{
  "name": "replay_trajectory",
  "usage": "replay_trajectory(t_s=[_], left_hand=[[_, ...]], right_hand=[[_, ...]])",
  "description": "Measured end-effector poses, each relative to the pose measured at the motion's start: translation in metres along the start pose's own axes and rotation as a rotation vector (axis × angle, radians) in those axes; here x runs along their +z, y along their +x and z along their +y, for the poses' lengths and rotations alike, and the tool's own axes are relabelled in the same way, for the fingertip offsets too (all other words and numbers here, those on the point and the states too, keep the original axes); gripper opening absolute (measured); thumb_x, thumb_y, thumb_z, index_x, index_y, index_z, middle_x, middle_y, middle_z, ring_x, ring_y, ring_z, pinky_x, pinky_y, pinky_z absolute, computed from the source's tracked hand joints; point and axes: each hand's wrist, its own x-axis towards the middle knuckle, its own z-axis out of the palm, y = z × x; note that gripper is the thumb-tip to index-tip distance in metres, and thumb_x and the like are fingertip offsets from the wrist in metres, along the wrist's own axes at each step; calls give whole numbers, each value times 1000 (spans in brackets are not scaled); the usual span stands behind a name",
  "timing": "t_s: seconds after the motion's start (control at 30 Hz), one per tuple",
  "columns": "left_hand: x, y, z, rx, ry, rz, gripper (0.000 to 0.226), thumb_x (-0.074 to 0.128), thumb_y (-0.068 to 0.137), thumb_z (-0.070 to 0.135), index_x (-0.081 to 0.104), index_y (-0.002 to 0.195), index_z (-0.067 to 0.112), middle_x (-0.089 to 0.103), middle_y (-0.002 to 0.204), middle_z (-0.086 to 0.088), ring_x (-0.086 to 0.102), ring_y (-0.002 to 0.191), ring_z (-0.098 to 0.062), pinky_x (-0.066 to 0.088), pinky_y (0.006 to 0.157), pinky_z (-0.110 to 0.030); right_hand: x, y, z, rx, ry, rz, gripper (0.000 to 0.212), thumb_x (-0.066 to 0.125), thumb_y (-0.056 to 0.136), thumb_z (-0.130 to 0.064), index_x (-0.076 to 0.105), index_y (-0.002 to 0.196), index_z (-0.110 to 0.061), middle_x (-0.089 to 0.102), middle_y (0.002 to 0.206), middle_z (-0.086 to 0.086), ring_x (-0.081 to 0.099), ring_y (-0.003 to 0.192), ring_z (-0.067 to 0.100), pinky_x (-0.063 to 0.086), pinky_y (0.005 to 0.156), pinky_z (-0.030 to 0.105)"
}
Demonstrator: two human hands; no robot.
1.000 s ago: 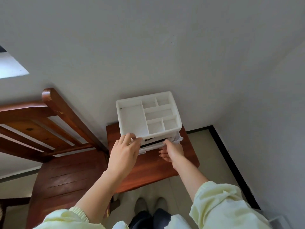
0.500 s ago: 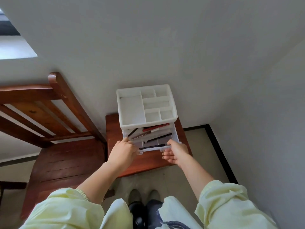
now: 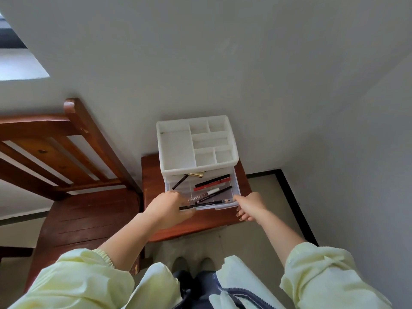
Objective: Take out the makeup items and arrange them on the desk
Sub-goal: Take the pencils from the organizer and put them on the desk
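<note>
Clear plastic drawer [image 3: 220, 207], pulled out of the white organizer [image 3: 196, 143] at frame centre, holds the pencils and pens. The left hand [image 3: 167, 208] pinches the end of a black pencil [image 3: 207, 204] lying along the drawer's front edge. The right hand [image 3: 249, 207] has its thumb at the drawer's right corner; I cannot tell whether it grips. The pencil should be lifted level over the front lip while the drawer is braced.

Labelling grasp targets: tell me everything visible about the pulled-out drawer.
The drawer is clear plastic, pulled out level from under the white organizer on the small wooden table. It holds slim black and red pens and a gold-capped pencil. The left hand reaches in, gripping a black pencil. The right hand holds its front right corner.
</note>
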Motion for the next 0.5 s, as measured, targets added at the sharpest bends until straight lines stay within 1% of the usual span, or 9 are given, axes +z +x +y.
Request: replay_trajectory(t_s=[0.1,0.17,0.2,0.23,0.3,0.37,0.4,0.43,0.5], left_hand=[[-3,5,2,-39,-121,184,30,53,92,35,70,108,16,62,107,-1,62,95,-23,54,79,-37],[-3,10,5,-44,-103,222,29,51,94,22,65,117,11,59,120,-6,60,102,-27,53,82,-38],[-2,13,7,-41,-86,205,33,49,94,19,60,123,9,56,128,-6,57,109,-27,52,87,-37],[2,17,8,-37,-60,169,39,48,95,18,51,132,6,49,136,-7,51,119,-26,48,96,-35],[10,23,13,-50,20,81,59,45,96,21,25,147,1,33,149,-11,31,138,-26,29,114,-32],[15,30,16,-71,119,29,72,42,96,28,4,151,-1,17,155,-14,14,144,-30,13,120,-36],[16,32,17,-78,154,10,76,40,96,30,-3,151,0,10,157,-15,7,146,-31,7,121,-38],[16,35,18,-76,183,-4,77,39,96,31,-7,151,1,4,159,-15,1,147,-31,2,121,-40],[15,41,17,-67,229,-20,77,37,97,32,-11,150,4,-3,160,-13,-7,147,-30,-6,119,-41]], right_hand=[[-16,0,-4,-204,-268,250,32,56,88,-45,51,75,-16,58,75,0,60,68,19,36,49,24],[-23,-7,-13,-416,-334,377,25,53,93,-39,53,83,-16,54,84,-3,54,73,16,32,51,25],[-22,-11,-18,-534,-354,388,21,51,95,-35,54,86,-16,53,87,-5,52,75,14,31,52,22],[-20,-15,-24,-633,-394,362,17,50,96,-31,54,88,-17,52,90,-6,50,76,12,30,53,20],[-7,-19,-32,-761,-519,242,16,46,97,-27,58,99,-17,55,99,-5,52,85,11,35,61,19],[9,-17,-41,-795,-677,121,28,43,98,-22,55,122,-13,57,116,2,54,102,18,43,77,26],[15,-14,-45,-783,-761,86,38,43,97,-19,46,134,-10,56,123,7,53,110,23,44,84,32],[20,-11,-49,-757,-841,72,51,45,95,-16,34,144,-7,56,125,10,53,113,27,44,85,36],[26,-1,-59,-690,-1000,73,68,49,93,-13,13,151,-7,61,116,14,58,105,30,45,74,38]])
